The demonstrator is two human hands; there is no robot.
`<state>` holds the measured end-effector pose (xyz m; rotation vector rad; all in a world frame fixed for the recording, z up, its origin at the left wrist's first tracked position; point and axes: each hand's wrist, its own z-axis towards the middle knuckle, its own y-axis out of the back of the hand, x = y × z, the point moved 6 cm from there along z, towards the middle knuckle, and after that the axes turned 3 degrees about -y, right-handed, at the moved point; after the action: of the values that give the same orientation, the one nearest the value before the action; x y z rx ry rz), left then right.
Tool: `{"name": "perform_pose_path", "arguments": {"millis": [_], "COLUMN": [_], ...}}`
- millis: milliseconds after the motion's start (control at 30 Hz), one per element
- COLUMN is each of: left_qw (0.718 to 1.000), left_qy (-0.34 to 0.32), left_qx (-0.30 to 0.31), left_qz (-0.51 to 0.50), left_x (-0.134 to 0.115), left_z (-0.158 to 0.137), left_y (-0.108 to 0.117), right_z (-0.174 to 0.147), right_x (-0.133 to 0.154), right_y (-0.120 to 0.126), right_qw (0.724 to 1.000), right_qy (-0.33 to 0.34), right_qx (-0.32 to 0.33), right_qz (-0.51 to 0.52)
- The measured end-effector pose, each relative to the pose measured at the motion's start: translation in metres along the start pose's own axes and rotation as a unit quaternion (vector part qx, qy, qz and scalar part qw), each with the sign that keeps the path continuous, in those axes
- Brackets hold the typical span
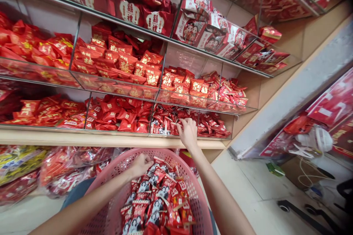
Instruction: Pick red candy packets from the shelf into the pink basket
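My right hand (189, 133) reaches into a bottom-shelf compartment holding small red candy packets (163, 124) with black-and-white figures on them. Its fingers are bent and closed at the packets; what lies between them is hidden. My left hand (141, 164) is inside a pink perforated plastic basket (199, 187), near its far rim. The fingers of that hand are curled in beside the heap of similar candy packets (157, 191), and I cannot make out what they hold. The basket stands between my forearms, below the shelf edge.
Clear dividers split the shelves into compartments of red packets (127, 62), with gift boxes (193, 29) above. Bagged goods (68, 169) lie under the wooden ledge (82, 138). To the right stand a white fan (317, 138) and a black chair base (300, 213).
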<state>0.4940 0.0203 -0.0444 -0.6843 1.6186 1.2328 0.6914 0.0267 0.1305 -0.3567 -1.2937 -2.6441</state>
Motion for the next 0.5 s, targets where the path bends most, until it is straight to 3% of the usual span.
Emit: {"name": "perform_pose_path", "arguments": {"millis": [100, 267, 400, 500], "left_qw": [0.999, 1.0, 0.995, 0.979], "left_qy": [-0.015, -0.027, -0.025, 0.029], "left_qx": [0.004, 0.007, -0.001, 0.018], "left_qz": [0.052, -0.009, -0.096, -0.202], "left_x": [-0.007, -0.018, -0.032, -0.044], "left_z": [-0.002, -0.007, -0.012, -0.021], "left_y": [0.008, 0.014, 0.015, 0.013], "right_z": [0.008, 0.005, -0.001, -0.017], "right_x": [-0.007, -0.013, -0.008, 0.003], "right_y": [-0.014, -0.021, 0.002, 0.025], "right_qw": [0.997, 0.998, 0.99, 0.96], "right_qy": [-0.015, -0.035, -0.009, 0.004], "right_qx": [0.04, 0.051, -0.015, -0.073], "right_qz": [-0.056, 0.007, 0.137, 0.271]}}
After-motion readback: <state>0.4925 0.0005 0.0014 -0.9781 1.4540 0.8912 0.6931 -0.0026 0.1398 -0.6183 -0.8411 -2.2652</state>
